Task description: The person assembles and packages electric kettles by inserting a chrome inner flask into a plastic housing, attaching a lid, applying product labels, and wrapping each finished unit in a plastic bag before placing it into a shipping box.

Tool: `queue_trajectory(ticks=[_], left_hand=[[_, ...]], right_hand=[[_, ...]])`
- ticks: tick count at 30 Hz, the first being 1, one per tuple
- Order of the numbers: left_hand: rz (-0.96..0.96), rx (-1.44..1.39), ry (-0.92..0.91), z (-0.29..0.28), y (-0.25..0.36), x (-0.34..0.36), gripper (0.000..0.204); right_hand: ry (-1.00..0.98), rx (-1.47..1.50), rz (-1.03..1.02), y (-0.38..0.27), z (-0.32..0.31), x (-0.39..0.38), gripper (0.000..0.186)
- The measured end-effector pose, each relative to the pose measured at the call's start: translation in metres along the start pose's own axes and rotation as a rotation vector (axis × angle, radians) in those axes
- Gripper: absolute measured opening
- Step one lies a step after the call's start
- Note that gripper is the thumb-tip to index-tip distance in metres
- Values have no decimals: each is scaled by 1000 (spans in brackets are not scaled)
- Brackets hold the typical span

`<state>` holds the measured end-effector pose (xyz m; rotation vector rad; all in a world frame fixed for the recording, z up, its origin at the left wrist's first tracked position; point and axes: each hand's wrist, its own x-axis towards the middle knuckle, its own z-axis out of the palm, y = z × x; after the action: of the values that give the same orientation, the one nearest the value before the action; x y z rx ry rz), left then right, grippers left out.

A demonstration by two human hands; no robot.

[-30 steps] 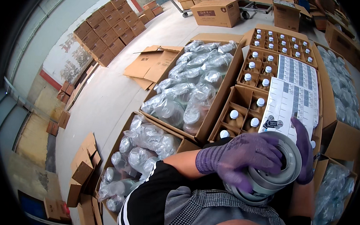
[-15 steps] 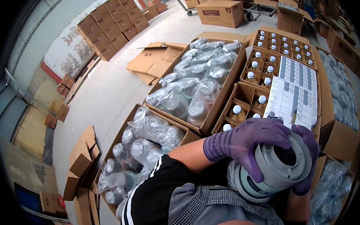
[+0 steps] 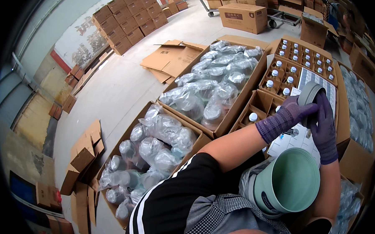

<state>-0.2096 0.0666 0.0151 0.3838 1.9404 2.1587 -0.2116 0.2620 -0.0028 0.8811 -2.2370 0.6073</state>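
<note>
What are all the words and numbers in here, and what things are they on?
I don't copy printed words or numbers, but here's where they are:
Green cup: light marks on a dark oval label, too small to read.
White sheets: printed patches, too small to read.
Big box at the back: dark printing.
Flat cardboard: a few dark letters.
Stacked boxes: marks too small to read.

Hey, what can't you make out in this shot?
From the head view:
Grey ridged part: partly covered by the left hand and right hand.
Whatever lies beneath the printed sheet: covered by it.
Green container, outer right side: hidden behind its rim.
Bagged items at lower right: partly behind the right forearm.
</note>
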Motion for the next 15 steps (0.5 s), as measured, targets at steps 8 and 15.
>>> queue_trajectory(ticks=[8, 15], left_hand=[[62, -1, 129, -6, -12, 1, 57], [411, 393, 69, 21, -29, 5, 68]], right_hand=[[-228, 854, 876, 23, 15, -12, 72], [121, 383, 487, 11, 40, -23, 72]])
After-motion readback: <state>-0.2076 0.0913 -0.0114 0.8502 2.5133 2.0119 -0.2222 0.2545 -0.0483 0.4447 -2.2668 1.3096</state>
